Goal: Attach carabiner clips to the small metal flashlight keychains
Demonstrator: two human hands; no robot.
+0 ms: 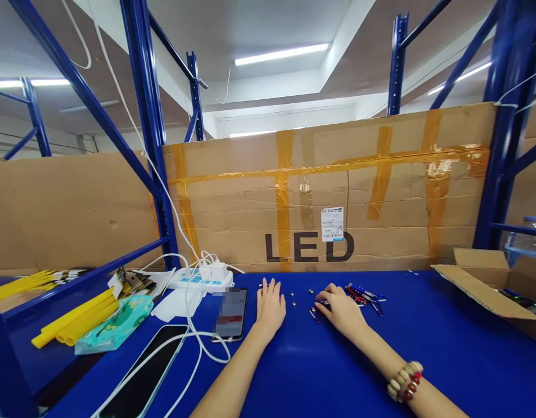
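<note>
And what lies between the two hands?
The head view shows a few small shiny pieces between the left hand and right hand, plus slim items beside the right.

Blue posts [143,87] flank taped cardboard [237,215] behind the blue table [311,366]; long tube lights [280,54] glow under the pale ceiling [272,23]

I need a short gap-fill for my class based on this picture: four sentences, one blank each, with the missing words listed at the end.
1. The big black letters on the cardboard panel spell ____.
2. Small metallic pieces lie ____ the left hand and the right hand.
3. Beaded bracelets are worn on the person's ____ arm.
4. The tabletop is coloured ____.

Missing words: LED; between; right; blue.
</note>
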